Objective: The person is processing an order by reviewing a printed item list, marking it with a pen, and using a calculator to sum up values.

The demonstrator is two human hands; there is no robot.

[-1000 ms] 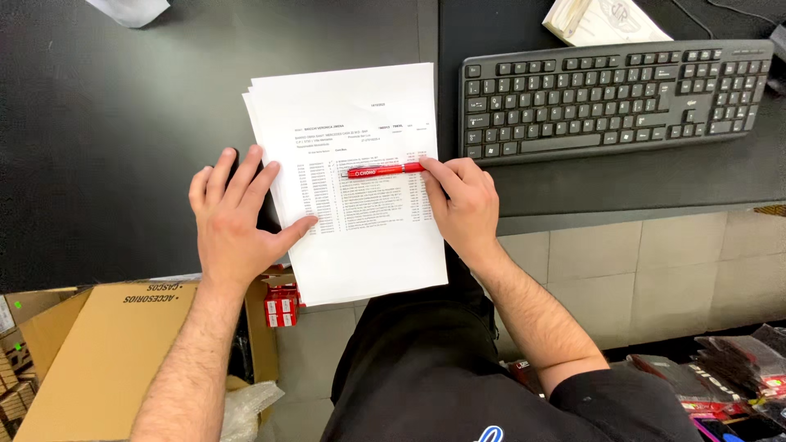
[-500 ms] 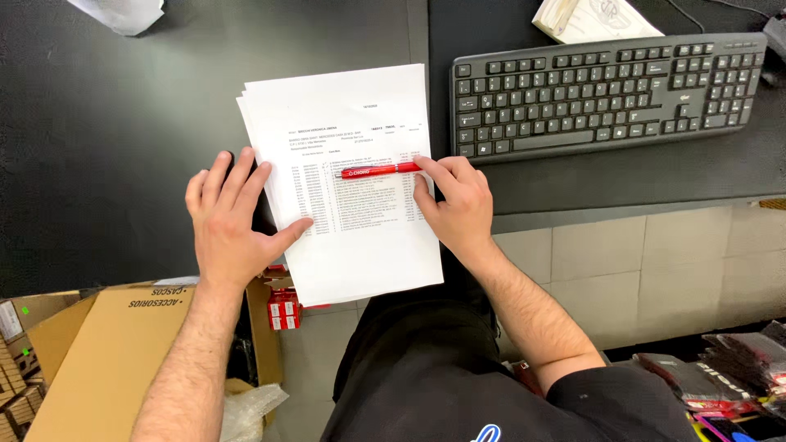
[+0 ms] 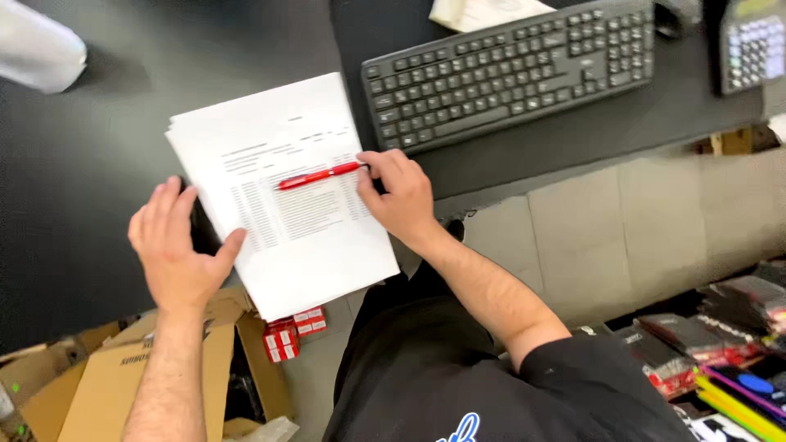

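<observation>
On the dark worktop (image 3: 98, 164), a stack of white printed sheets (image 3: 286, 196) lies skewed, its near corner hanging over the front edge. At the stack's left edge rests the left hand (image 3: 176, 250), fingers spread and flat, thumb pressing on the paper's margin, gripping nothing. Over the printed lines, the right hand (image 3: 393, 196) has its fingers closed on the end of a red pen (image 3: 318, 175), which lies almost flat across the page. Just beyond the right hand sits a black keyboard (image 3: 508, 69), with a calculator (image 3: 753, 45) farther right. Below the worktop edge stand a cardboard box (image 3: 123, 385) and some small red packets (image 3: 291, 331).

By my judgement, the sheets are light, thin and floppy, and loose pages slide easily over one another, so a flat palm holds them better than a pinch; lifting calls for a grip along one edge of the whole stack. The pen looks stiff, light and smooth, best held near its tip.
</observation>
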